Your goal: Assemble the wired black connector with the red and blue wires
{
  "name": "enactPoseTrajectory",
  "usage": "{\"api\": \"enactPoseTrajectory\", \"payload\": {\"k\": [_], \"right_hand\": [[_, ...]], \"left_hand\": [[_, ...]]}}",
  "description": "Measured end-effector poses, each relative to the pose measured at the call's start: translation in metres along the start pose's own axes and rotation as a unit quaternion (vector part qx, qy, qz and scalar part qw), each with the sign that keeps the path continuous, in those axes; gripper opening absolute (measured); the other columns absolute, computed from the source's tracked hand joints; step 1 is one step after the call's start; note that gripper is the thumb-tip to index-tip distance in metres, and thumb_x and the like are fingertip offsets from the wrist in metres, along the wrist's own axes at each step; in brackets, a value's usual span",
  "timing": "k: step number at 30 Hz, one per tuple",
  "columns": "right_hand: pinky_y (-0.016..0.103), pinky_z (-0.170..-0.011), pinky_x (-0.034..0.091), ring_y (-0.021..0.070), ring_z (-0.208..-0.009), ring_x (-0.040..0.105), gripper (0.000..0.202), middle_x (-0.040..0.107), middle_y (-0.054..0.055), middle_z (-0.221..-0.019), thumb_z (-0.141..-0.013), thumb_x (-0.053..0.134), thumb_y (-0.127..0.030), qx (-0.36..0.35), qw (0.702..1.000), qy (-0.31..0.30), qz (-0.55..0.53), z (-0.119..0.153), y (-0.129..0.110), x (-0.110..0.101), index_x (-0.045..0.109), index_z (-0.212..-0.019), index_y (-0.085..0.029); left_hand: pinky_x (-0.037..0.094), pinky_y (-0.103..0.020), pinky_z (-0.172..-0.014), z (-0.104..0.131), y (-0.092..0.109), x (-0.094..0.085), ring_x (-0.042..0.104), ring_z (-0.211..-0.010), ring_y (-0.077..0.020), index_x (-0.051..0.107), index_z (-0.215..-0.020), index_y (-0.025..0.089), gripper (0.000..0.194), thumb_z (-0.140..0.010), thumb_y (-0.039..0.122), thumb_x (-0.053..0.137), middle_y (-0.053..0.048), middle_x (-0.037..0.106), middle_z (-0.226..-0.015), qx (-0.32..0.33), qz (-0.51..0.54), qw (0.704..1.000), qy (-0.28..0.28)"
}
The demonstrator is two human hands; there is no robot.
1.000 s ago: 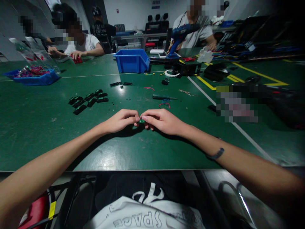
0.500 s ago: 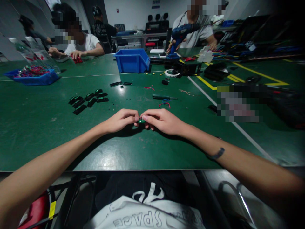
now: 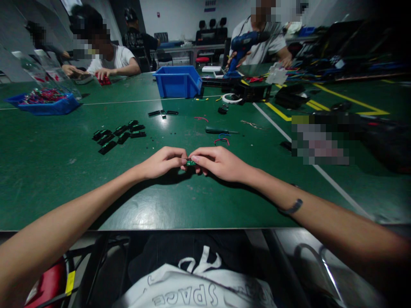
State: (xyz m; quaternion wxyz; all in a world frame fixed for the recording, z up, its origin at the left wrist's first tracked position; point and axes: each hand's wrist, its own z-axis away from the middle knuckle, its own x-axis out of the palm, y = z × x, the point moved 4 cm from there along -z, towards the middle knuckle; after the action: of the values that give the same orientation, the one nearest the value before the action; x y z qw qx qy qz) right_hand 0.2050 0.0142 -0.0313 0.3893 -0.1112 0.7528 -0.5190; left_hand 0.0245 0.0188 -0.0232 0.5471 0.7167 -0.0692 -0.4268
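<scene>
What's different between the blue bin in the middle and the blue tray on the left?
The blue bin has tall walls; the blue tray is shallow. A colourful tangle is heaped in the tray, but nothing pokes above the bin's rim. Both are blue and sit on the green table.

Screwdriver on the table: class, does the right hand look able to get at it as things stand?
Probably yes: the screwdriver lies just beyond the right hand, with only thin wires seen between, though that hand is busy holding a green part.
</scene>
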Motion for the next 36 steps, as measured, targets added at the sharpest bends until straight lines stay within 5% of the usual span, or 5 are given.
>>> {"api": "enactPoseTrajectory", "payload": {"k": [36], "right_hand": [[0.022, -0.061, 0.049, 0.0118, -0.065, 0.061, 0.037, 0.069, 0.004, -0.080, -0.103, 0.048, -0.043, -0.006, 1.000, 0.003, 0.011, -0.0004, -0.0005, -0.0004, 0.071, -0.109, -0.015]], "left_hand": [[0.043, -0.028, -0.079, 0.0008, 0.0006, 0.0000, 0.059, -0.083, -0.0169, 0.064, -0.085, 0.012, 0.027, -0.093, 0.035, 0.051, -0.004, 0.067, -0.085, 0.000, 0.004, 1.000, -0.004]]}}
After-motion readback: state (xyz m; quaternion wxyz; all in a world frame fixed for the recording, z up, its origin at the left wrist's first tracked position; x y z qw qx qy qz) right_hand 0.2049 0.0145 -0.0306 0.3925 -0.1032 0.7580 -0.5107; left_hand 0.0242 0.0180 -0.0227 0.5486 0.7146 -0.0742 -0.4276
